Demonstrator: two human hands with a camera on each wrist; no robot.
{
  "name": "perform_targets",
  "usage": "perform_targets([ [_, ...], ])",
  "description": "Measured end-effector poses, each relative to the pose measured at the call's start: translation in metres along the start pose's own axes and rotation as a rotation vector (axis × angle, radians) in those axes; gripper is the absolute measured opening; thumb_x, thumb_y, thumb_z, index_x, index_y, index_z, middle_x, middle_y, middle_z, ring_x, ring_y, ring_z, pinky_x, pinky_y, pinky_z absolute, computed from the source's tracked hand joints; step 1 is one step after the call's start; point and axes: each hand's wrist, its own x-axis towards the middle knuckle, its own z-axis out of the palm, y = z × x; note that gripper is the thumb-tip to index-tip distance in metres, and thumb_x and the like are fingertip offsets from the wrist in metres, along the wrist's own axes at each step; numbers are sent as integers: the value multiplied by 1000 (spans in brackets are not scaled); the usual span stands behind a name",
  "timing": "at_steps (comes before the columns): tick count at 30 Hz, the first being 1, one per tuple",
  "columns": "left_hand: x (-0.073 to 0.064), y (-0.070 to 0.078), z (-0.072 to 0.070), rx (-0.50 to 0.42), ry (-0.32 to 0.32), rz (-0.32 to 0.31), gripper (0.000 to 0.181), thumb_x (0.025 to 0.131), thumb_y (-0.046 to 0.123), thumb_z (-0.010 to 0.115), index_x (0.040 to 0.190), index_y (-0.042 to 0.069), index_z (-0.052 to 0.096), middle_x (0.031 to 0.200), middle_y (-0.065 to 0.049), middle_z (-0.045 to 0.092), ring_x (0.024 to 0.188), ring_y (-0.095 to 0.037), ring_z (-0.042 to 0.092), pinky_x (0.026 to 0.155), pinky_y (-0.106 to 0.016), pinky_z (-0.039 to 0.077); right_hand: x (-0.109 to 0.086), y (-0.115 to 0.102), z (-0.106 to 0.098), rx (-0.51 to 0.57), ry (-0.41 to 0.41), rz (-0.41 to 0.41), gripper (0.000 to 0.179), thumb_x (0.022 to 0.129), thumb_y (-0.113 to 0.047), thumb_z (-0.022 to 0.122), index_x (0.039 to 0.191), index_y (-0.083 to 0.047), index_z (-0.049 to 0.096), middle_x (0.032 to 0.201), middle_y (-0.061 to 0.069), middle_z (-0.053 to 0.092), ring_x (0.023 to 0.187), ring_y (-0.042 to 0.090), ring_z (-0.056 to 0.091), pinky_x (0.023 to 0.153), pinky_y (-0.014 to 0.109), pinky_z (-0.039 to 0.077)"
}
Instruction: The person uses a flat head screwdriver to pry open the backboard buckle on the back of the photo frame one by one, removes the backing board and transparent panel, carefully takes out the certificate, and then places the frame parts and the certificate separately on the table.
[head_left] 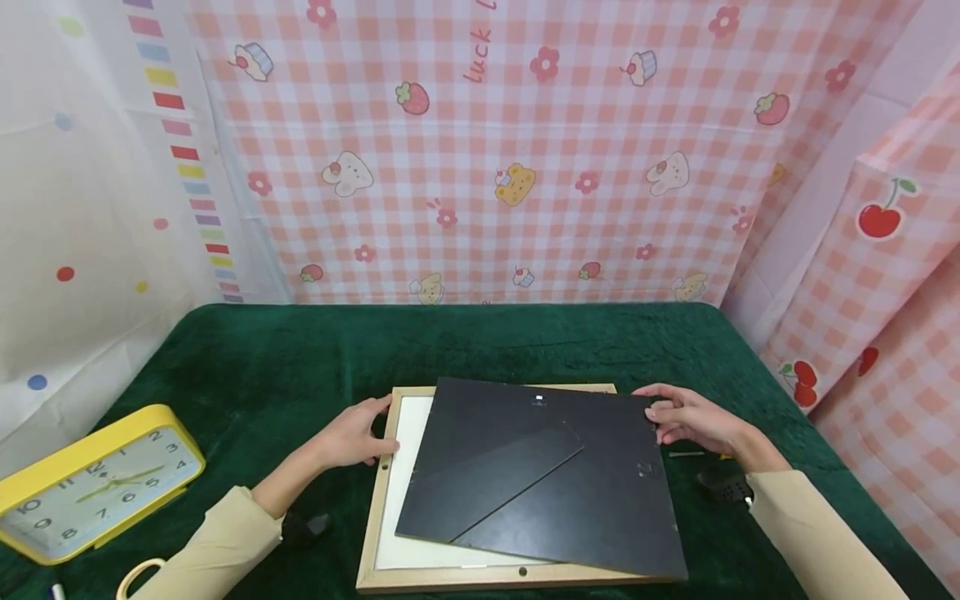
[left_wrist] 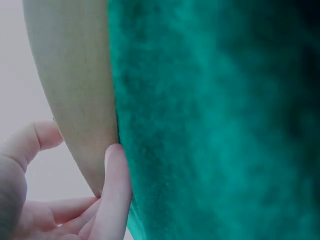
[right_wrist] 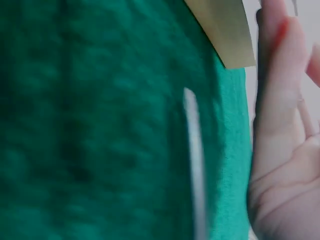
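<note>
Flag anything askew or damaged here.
Black board lies askew over the wooden frame: its edges run at an angle to the frame's, leaving a white panel uncovered at left. Right hand is at its upper right corner, so possibly mid-handling. No spill or obvious damage visible.

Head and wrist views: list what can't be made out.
Underside of the black board: faces down, head view.
Lower end of the metal shaft: cut off by bottom edge, right wrist view.
Rest of the beige loop: hidden by left sleeve and bottom edge, head view.
</note>
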Motion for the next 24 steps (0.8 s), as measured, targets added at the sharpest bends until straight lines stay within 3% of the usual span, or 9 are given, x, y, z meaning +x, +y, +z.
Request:
perform_targets([
  [5, 0, 0, 0, 2, 6, -12, 68, 78, 11, 67, 131, -8, 29, 114, -23, 45, 57, -12, 55, 48, -26, 47, -7, 4, 1, 152, -30, -113, 31, 95, -3, 36, 126, 0, 35, 98, 9, 61, 71, 14, 60, 65, 27, 49],
  [8, 0, -1, 0, -4, -2, 15, 66, 78, 10, 67, 130, -9, 30, 112, -23, 46, 57, -12, 56, 48, -26, 47, -15, 5, -2, 190, 0, -201, 30, 95, 1, 33, 124, -2, 39, 96, 7, 61, 70, 13, 60, 64, 25, 49],
  [13, -1, -1, 0, -23, -13, 44, 65, 79, 12, 66, 130, -8, 30, 112, -24, 45, 60, -14, 56, 49, -26, 48, -35, 6, -13, 248, 150, -310, 31, 94, 3, 31, 118, -9, 47, 89, 4, 61, 68, 13, 59, 65, 24, 49],
  [19, -1, -2, 1, -35, -26, 60, 66, 80, 15, 65, 131, -8, 30, 110, -28, 43, 61, -14, 56, 51, -27, 48, -60, 9, -25, 484, 315, -403, 33, 94, 4, 31, 109, -9, 57, 85, 6, 64, 69, 18, 61, 66, 24, 49],
  [24, 1, -1, 1, -24, -25, 10, 65, 80, 13, 65, 131, -7, 30, 114, -24, 44, 55, -12, 55, 52, -26, 48, -74, 12, -29, 666, 470, -429, 27, 92, 3, 39, 102, -7, 62, 78, 9, 63, 67, 21, 61, 66, 26, 49],
])
